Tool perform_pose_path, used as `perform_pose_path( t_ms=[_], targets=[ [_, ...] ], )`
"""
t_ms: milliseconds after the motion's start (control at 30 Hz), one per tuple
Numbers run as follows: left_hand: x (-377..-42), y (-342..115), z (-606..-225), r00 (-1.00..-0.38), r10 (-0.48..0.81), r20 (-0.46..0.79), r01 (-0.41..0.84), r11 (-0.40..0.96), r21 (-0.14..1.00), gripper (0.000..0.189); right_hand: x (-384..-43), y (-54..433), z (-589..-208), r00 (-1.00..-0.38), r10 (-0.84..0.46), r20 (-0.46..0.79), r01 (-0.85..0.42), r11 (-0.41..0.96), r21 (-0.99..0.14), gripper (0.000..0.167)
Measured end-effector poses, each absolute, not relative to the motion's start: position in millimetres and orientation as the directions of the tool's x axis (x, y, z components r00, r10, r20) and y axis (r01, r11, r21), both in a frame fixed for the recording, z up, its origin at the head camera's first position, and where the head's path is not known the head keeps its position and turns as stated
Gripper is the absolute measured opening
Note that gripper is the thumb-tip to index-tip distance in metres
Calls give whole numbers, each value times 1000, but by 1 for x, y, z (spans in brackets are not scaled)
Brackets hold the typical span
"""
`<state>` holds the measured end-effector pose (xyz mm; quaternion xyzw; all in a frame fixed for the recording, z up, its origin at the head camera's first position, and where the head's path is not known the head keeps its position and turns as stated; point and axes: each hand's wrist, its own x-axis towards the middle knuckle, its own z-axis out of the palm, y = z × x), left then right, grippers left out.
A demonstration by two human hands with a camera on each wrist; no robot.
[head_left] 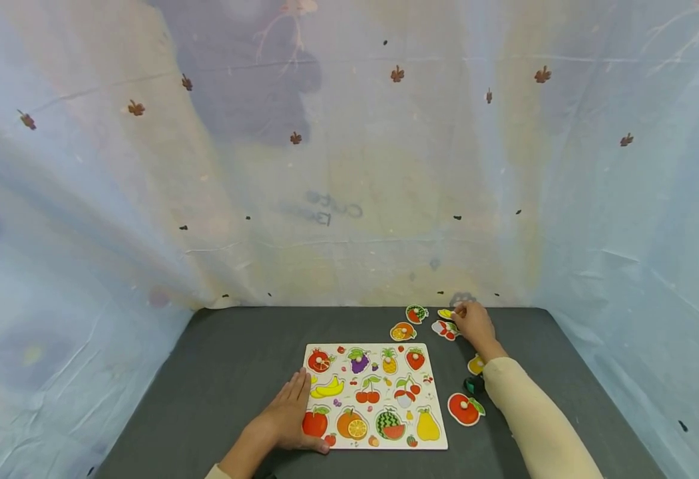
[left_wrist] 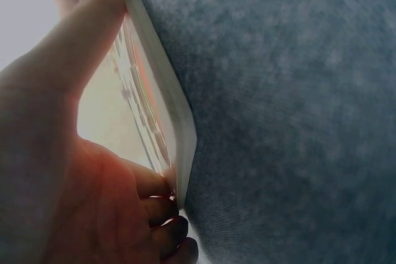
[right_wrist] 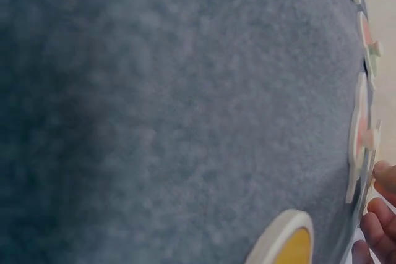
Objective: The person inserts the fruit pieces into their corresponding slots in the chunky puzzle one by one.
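Observation:
A white fruit puzzle board point(head_left: 379, 398) lies on the dark table. My left hand point(head_left: 286, 412) rests against its near left corner, fingers straight along the left side and thumb at the near edge; the left wrist view shows this hand point(left_wrist: 99, 202) touching the board's rim point(left_wrist: 179, 128). Beyond the board, my right hand point(head_left: 474, 327) pinches a yellow puzzle piece point(head_left: 445, 313) that looks like bananas. In the right wrist view its fingertips point(right_wrist: 385, 174) grip a thin piece seen edge-on. Just below them lies a red-and-white cherry piece point(head_left: 446, 330).
Loose watermelon point(head_left: 417, 314) and orange point(head_left: 403, 331) pieces lie behind the board. To its right are a red apple piece point(head_left: 466, 409) and a yellow piece point(head_left: 475, 364) partly hidden by the right sleeve point(head_left: 535, 412). A patterned curtain point(head_left: 349, 166) hangs around the table.

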<state>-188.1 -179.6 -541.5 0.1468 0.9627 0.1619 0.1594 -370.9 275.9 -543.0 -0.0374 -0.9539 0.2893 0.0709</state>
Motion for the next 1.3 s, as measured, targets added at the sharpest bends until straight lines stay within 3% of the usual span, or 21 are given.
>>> perform_pose_path(
  t_ms=[1033,1300],
  targets=[
    [-188,-181,-540,-910,330,-252,226,903,366,146,-329,224,-525,-936,-87,341,-271,797,-539,14],
    [-188,-181,-541,-910,330,-252,229,905,358,146,-317,208,-522,-934,-123,336,-301,780,-549,15]
  ],
)
